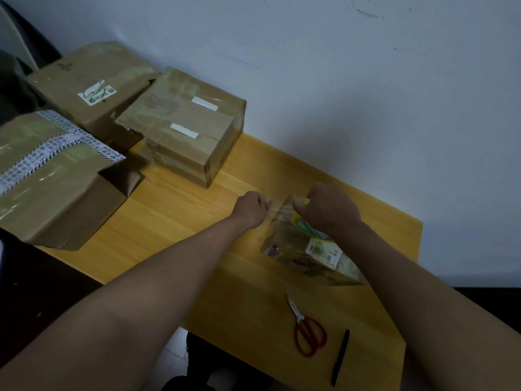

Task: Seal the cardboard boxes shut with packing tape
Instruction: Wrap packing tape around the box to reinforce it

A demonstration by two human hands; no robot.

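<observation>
Presently the left hand [249,207] pinches clear tape [275,214] drawn taut from the small box [307,249] on the table [183,221]; the right hand [327,210] clutches something at the box's far end, possibly the roll. Taping underway; next, press down and cut with scissors [307,328].

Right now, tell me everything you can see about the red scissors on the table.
The red scissors lie flat on the yellow wooden table, near its front edge. Two red loop handles point toward the person; the pale metal blades are closed and point away toward the small box. A black pen lies just to their right, apart. Neither hand touches them.
</observation>
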